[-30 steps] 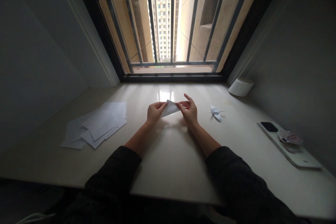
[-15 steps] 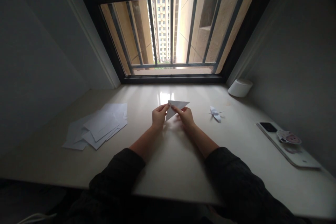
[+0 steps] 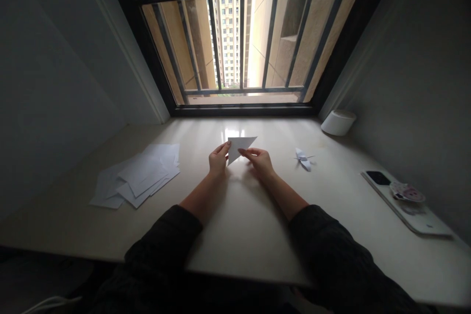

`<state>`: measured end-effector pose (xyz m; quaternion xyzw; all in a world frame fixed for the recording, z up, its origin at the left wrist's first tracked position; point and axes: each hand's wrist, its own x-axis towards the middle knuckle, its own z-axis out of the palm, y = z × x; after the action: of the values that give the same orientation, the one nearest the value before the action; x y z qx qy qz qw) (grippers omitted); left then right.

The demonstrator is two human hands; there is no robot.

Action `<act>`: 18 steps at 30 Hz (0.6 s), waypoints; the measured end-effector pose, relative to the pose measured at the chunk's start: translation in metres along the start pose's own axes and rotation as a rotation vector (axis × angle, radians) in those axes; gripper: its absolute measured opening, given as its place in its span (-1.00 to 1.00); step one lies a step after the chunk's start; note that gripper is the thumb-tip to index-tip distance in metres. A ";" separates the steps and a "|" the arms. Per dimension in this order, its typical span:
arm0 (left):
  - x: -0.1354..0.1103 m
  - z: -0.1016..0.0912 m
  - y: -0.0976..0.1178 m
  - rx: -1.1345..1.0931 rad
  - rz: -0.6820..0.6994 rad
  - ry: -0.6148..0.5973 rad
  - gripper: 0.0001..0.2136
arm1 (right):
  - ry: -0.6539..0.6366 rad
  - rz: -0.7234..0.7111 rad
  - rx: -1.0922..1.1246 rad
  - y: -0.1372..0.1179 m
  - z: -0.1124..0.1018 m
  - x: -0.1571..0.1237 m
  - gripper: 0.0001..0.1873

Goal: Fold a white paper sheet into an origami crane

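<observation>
1. Pinching a white folded paper triangle (image 3: pixel 236 143) at its left edge with the left hand (image 3: pixel 218 159).
2. Gripping the triangle's slanted lower side with the right hand (image 3: pixel 262 161).
3. Reaching in dark sleeves (image 3: pixel 165 235) over a pale, glossy counter (image 3: pixel 243 235), between a loose pile of white sheets (image 3: pixel 142 176) at left and a small paper crane (image 3: pixel 303 159) at right.
4. Sharing the counter, farther right, with a phone (image 3: pixel 414 218) lying camera side up and a white cylinder (image 3: pixel 337 123) near the window's corner.
5. Facing a dark-framed, barred window (image 3: pixel 242 39).
</observation>
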<state>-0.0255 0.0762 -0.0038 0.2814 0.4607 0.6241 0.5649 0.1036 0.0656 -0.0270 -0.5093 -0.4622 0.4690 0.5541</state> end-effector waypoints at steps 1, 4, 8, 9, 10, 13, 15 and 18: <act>0.000 0.000 0.000 0.007 0.004 0.007 -0.69 | -0.001 -0.008 -0.012 0.001 0.000 0.001 -0.48; -0.001 0.000 0.000 0.030 0.028 0.014 -0.66 | 0.014 -0.062 -0.095 0.002 -0.002 0.003 -0.49; -0.001 -0.001 -0.001 0.087 0.108 -0.004 -0.61 | 0.044 -0.162 -0.220 0.003 -0.003 0.004 -0.53; -0.001 -0.002 -0.001 0.104 0.124 -0.008 -0.61 | 0.051 -0.176 -0.236 0.003 -0.003 0.004 -0.54; 0.000 -0.003 -0.002 0.118 0.137 -0.017 -0.61 | 0.057 -0.183 -0.248 0.003 -0.003 0.004 -0.54; 0.005 -0.005 -0.005 0.136 0.148 -0.057 -0.61 | 0.088 -0.176 -0.259 0.004 -0.004 0.005 -0.52; 0.008 -0.006 -0.007 0.140 0.129 -0.096 -0.59 | 0.113 -0.150 -0.241 0.004 -0.004 0.004 -0.51; 0.009 -0.006 -0.007 0.170 0.080 -0.164 -0.55 | 0.140 -0.121 -0.202 0.004 -0.005 0.004 -0.49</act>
<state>-0.0297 0.0825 -0.0138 0.3963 0.4527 0.5797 0.5495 0.1092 0.0687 -0.0308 -0.5653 -0.4972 0.3490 0.5581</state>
